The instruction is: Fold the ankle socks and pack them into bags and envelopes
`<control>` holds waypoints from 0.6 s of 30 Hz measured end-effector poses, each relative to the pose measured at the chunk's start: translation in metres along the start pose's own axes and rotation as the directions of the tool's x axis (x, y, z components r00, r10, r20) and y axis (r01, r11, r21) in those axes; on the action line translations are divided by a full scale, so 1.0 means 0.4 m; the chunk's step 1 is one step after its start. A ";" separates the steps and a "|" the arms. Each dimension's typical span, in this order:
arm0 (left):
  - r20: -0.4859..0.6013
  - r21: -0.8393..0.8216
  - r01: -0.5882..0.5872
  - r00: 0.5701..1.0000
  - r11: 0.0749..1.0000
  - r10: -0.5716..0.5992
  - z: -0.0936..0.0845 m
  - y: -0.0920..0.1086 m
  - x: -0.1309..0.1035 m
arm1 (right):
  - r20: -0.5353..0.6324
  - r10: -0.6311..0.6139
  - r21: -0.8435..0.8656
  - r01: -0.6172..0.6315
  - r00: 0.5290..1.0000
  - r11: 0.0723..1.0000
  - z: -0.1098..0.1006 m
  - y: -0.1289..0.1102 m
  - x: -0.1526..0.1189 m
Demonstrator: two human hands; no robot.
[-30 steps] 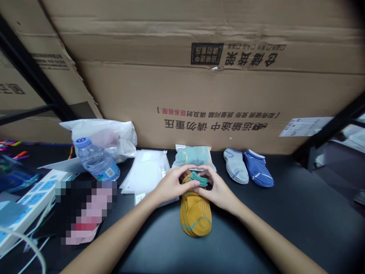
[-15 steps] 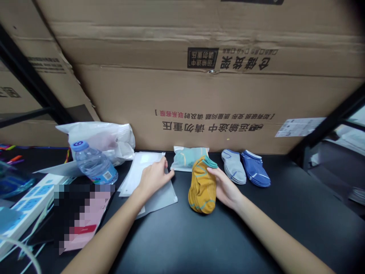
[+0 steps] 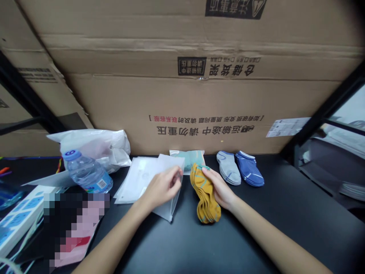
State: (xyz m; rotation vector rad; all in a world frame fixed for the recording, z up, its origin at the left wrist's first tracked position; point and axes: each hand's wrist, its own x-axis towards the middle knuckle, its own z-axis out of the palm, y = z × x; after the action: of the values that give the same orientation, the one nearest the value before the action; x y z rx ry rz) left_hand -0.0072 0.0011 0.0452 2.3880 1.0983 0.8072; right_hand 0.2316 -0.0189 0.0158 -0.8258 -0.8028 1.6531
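My right hand (image 3: 221,186) is closed around a bundle of mustard-yellow socks (image 3: 205,196) with teal trim, held above the black table. The bundle bends at its middle. My left hand (image 3: 165,186) pinches the edge of a frosted plastic zip bag (image 3: 170,207), lifting it off the stack of similar bags (image 3: 132,180) to its left. Behind the yellow socks lies a clear bag of teal socks (image 3: 188,156). Beyond my right hand are grey socks (image 3: 229,168) and blue socks (image 3: 250,169), each in a folded bundle.
A large cardboard box (image 3: 182,95) stands along the back of the black table (image 3: 182,251). On the left are a water bottle (image 3: 88,173), a white plastic bag (image 3: 114,142), a power strip (image 3: 21,217) with cables and a pink package (image 3: 85,241). A black metal frame (image 3: 305,133) rises at right.
My left hand has moved right and raised the bag's edge, tilting it up. The yellow socks in my right hand have come nearer and now bend. The camera view has shifted slightly.
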 end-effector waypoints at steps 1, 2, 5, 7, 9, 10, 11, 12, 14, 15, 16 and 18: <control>0.051 -0.015 -0.018 0.999 1.000 0.018 0.021 0.003 -0.003 | 0.015 0.004 -0.033 -0.003 1.000 0.999 -0.004 0.001 0.000; 0.084 -0.041 -0.024 0.996 0.999 0.027 0.041 0.004 -0.006 | 0.030 0.006 -0.071 -0.004 1.000 0.997 -0.007 0.001 0.000; 0.095 -0.150 0.003 0.995 0.989 0.011 0.085 0.003 -0.007 | 0.077 0.008 -0.182 0.006 0.997 0.983 -0.009 0.001 -0.003; 0.080 -0.234 0.017 0.997 0.972 0.002 0.095 0.004 -0.005 | 0.117 0.002 -0.243 0.027 0.993 0.970 -0.006 0.002 -0.007; 0.068 -0.315 0.023 0.998 0.949 -0.002 0.094 0.008 -0.001 | 0.154 -0.020 -0.304 0.067 0.988 0.950 -0.003 0.005 -0.010; 0.060 -0.348 0.027 0.998 0.937 -0.006 0.092 0.010 0.000 | 0.165 -0.039 -0.339 0.094 0.985 0.936 -0.002 0.007 -0.009; 0.048 -0.371 0.032 0.999 0.928 -0.015 0.089 0.010 0.002 | 0.164 -0.067 -0.373 0.124 0.984 0.919 -0.003 0.010 -0.008; 0.030 -0.385 0.039 0.999 0.922 -0.030 0.086 0.010 0.003 | 0.153 -0.102 -0.409 0.157 0.983 0.899 -0.004 0.013 -0.005; -0.009 -0.377 0.053 0.998 0.925 -0.061 0.081 0.007 0.004 | 0.105 -0.181 -0.479 0.209 0.978 0.853 -0.010 0.019 0.002; -0.029 -0.355 0.052 0.997 0.933 -0.067 0.078 0.005 0.004 | 0.077 -0.218 -0.512 0.226 0.973 0.829 -0.013 0.023 0.006; -0.047 -0.324 0.047 0.997 0.945 -0.066 0.076 0.004 0.003 | 0.052 -0.249 -0.542 0.237 0.967 0.806 -0.017 0.027 0.011; -0.070 -0.251 0.023 0.997 0.968 -0.042 0.072 0.005 0.000 | 0.034 -0.293 -0.595 0.255 0.956 0.762 -0.024 0.034 0.017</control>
State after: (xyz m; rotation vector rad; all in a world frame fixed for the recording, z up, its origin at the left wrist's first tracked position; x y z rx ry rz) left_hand 0.0127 -0.0031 0.0245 2.1406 0.9958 0.9688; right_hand 0.2314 -0.0141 -0.0015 -1.1199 -1.3691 1.1035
